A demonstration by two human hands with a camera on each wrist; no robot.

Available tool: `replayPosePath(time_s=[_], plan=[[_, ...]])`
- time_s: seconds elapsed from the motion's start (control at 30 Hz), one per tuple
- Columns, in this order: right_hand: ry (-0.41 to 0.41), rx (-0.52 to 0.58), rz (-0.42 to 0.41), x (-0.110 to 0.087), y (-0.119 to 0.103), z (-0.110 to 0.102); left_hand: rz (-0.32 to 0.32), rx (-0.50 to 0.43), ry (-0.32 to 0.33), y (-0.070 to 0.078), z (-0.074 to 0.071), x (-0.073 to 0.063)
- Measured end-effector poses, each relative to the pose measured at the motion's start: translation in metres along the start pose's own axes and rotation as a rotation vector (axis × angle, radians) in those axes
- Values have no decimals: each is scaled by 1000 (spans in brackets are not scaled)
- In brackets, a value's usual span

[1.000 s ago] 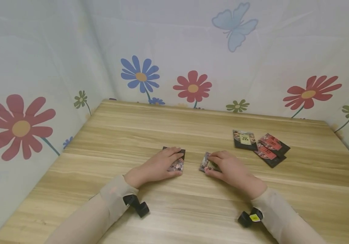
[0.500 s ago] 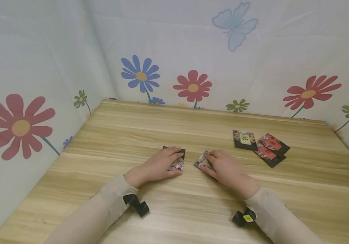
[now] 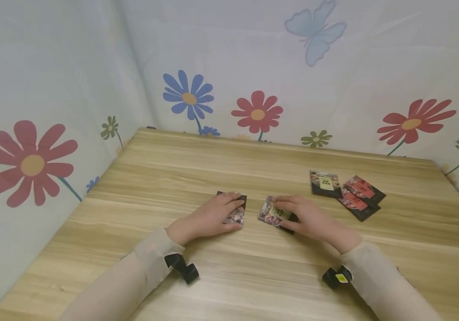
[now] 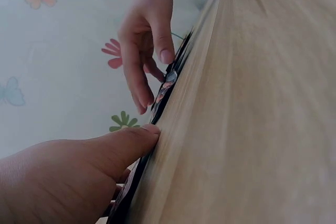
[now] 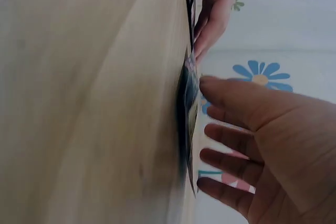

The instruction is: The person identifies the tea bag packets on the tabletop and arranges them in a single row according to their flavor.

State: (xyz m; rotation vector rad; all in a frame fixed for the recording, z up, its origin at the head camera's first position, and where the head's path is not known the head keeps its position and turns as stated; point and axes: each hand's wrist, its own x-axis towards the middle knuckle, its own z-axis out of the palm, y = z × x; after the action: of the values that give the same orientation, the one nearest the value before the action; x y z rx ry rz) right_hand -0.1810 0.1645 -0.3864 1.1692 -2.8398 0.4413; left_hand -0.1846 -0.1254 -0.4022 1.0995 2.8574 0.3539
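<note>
Yellow-labelled packet [image 3: 273, 214] lies on the wooden table [image 3: 229, 276] beneath the right hand [image 3: 311, 218], whose spread fingers appear just clear of it, leaving it loose. The left hand [image 3: 209, 217] rests, fingers extended, over another packet [image 3: 235, 216], seemingly to steady it.

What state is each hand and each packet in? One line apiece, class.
Left hand: resting on a packet, fingers extended
Right hand: fingers spread loosely above a packet
Left-hand packet: mostly covered, on the table
Right-hand packet: label up, partly covered
Far yellow-labelled packet: label up, uncovered by hands
Farther red-labelled packet: label up, overlapping its twin
Nearer red-labelled packet: label up, overlapping too
</note>
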Motion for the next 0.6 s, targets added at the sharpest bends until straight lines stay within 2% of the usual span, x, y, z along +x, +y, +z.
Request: replayPosePath(time_s=[0.1, 0.23, 0.43, 0.6], plan=[[-30, 22, -46, -3, 7, -3, 5, -1, 1, 0, -1, 0], [-80, 31, -57, -6, 11, -7, 5, 1, 3, 1, -1, 1], [-127, -28, -4, -5, 4, -8, 5, -4, -1, 0, -1, 1], [-136, -88, 46, -2, -7, -7, -1, -2, -8, -1, 1, 1]])
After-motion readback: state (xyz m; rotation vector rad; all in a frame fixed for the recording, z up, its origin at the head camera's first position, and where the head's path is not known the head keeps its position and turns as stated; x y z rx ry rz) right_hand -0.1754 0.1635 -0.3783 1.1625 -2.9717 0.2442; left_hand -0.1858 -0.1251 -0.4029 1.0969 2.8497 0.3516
